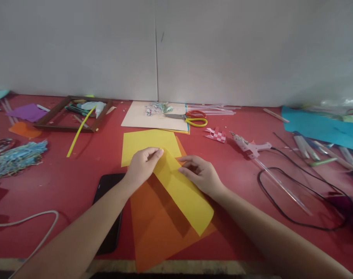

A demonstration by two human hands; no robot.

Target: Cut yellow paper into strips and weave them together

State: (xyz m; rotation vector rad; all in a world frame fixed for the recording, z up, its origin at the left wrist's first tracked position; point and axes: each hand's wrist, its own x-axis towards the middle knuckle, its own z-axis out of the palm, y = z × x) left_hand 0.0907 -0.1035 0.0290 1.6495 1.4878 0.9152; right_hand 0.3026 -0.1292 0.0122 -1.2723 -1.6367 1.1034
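A folded strip of yellow paper (pixel 184 190) slants from the middle of the table toward me, raised over a sheet of orange paper (pixel 150 232). My left hand (pixel 143 164) pinches its far end between thumb and fingers. Along the strip's right edge, my right hand (pixel 201 174) has its fingers loosely curved and apart from the thumb. The thumb tip is at the paper's edge; whether it presses on it I cannot tell. Another yellow sheet (pixel 151 141) lies flat just beyond, partly over the orange one.
Scissors (pixel 191 118) rest on cream paper (pixel 153 124) near the wall. On the right are a pink glue gun (pixel 249 146) with a looping black cord and blue paper (pixel 319 128). A black phone (pixel 108 232) lies under my left forearm; a brown frame (pixel 68 128) stands back left.
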